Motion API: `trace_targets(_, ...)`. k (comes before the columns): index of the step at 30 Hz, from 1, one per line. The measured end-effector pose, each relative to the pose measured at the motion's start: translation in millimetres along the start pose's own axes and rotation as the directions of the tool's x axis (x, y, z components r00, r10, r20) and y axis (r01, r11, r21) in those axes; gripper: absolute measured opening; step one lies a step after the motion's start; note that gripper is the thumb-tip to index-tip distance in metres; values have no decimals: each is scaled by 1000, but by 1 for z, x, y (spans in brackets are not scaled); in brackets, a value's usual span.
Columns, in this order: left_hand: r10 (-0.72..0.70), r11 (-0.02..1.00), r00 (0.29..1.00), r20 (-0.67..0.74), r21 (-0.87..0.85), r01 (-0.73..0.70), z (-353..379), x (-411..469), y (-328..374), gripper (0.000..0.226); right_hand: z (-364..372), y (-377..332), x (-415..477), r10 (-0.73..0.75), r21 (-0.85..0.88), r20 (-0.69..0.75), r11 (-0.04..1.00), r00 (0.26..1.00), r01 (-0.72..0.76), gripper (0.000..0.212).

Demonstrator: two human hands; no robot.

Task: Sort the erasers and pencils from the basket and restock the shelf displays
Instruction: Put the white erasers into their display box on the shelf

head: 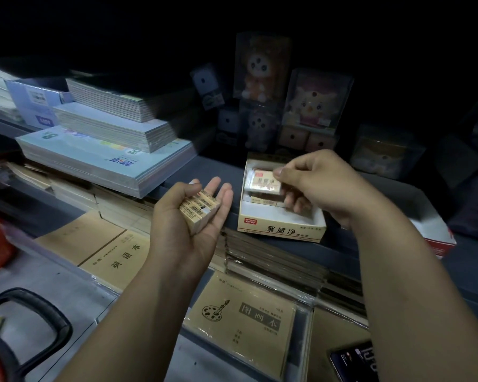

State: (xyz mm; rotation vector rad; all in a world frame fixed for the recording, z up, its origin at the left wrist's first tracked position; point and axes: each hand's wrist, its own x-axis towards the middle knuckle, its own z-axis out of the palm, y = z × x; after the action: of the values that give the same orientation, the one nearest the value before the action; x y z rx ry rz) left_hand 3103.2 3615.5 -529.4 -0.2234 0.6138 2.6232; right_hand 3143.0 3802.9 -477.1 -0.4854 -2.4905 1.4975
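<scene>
While a small stack of tan paper-sleeved erasers (200, 209) is cradled in the upturned left hand (188, 219), thumb curled against it, 1 more tan-and-white wrapped eraser (264, 181) is pinched by the right hand (312, 183) just above the open beige cardboard display box (282, 230). More erasers are seen inside that box, set on the dark grey shelf (218, 166). Brown kraft-cover exercise books (240, 318) are stacked below, pale blue workbooks (102, 158) at left.

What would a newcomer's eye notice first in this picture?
At the centre, the left hand, palm up, holds a small stack of erasers, while the right hand pinches one eraser over the open display box on the shelf. Boxed plush toys stand dimly behind it.
</scene>
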Motion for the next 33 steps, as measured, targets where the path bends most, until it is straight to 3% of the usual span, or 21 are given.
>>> trace_targets(3, 11, 1000, 1000, 0, 18, -11, -1, 1, -1, 35, -2, 0, -3, 32, -16, 84, 999, 996, -31, 27)
trace_targets(6, 13, 1000, 1000, 10, 18, -13, -1, 1, -1, 35, 0, -2, -3, 74, -139, 125, 989, 989, -56, 27)
trace_targets(10, 14, 1000, 1000, 15, 26, -14, -1, 1, -1, 35, 6, -5, -3, 90, -254, 130, 966, 987, -55, 19)
trace_targets(16, 10, 1000, 1000, 23, 24, -10, -1, 2, -1, 37, 4, -8, -3, 48, -486, 81, 874, 996, -3, 32)
trace_targets(22, 7, 1000, 1000, 28, 16, -7, -1, 1, -1, 34, 7, -7, -2, -10, -510, 76, 859, 997, 48, 25)
trace_targets(33, -6, 996, 998, 55, -86, 11, -3, 2, -1, 57, 7, -7, -1, -26, -519, 136, 849, 990, 94, 29)
